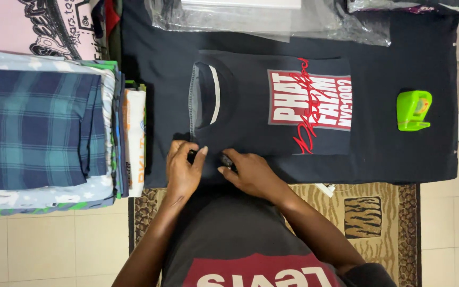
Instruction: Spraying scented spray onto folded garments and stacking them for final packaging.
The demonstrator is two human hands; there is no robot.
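A folded dark navy t-shirt (251,101) with a red, white and grey chest print lies on a dark cloth-covered surface (399,154), collar to the left. My left hand (183,170) and my right hand (248,172) rest together at the shirt's near edge. Between them they pinch a small dark object (225,159); what it is cannot be told. The fingers of both hands are curled around it.
A stack of folded clothes (43,127), plaid on top, stands at the left. A green tape dispenser (414,110) sits at the right. Clear plastic bags (272,18) lie along the far edge. An animal-print rug (367,212) covers the tiled floor.
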